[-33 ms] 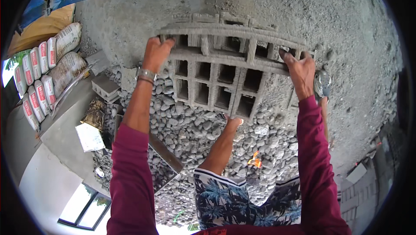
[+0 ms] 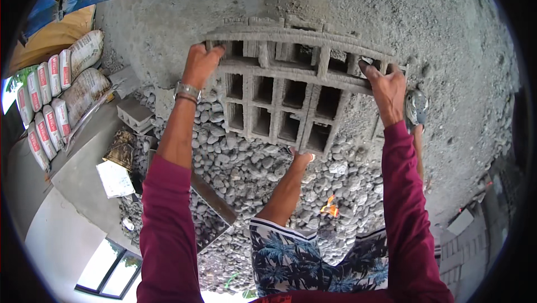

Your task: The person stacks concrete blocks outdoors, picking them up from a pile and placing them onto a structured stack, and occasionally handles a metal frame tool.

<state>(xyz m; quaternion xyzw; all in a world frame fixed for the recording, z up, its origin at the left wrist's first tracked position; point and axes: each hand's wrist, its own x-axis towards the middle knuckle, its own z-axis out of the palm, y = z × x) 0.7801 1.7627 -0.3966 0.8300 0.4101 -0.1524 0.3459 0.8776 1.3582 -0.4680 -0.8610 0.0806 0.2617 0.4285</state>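
Note:
With both hands I grip a long grey hollow concrete block (image 2: 291, 35) by its ends, its open cells facing me. My left hand (image 2: 200, 67) is closed around the left end wall, thumb hooked inside. Around the right end wall closes my right hand (image 2: 387, 91), its thumb at the end cell. Directly below and nearer to me are more hollow blocks (image 2: 275, 116) side by side, cells facing up. Parts of other block edges show behind the held block. Whether the held block rests on those beneath it, I cannot tell.
Loose stones (image 2: 235, 160) cover the ground around my feet, with an orange scrap (image 2: 330, 208) among them. Printed sacks (image 2: 84, 51) are stacked at the far left, near another hollow block (image 2: 134, 112). My shoe (image 2: 417, 107) stands right of the blocks on gritty ground.

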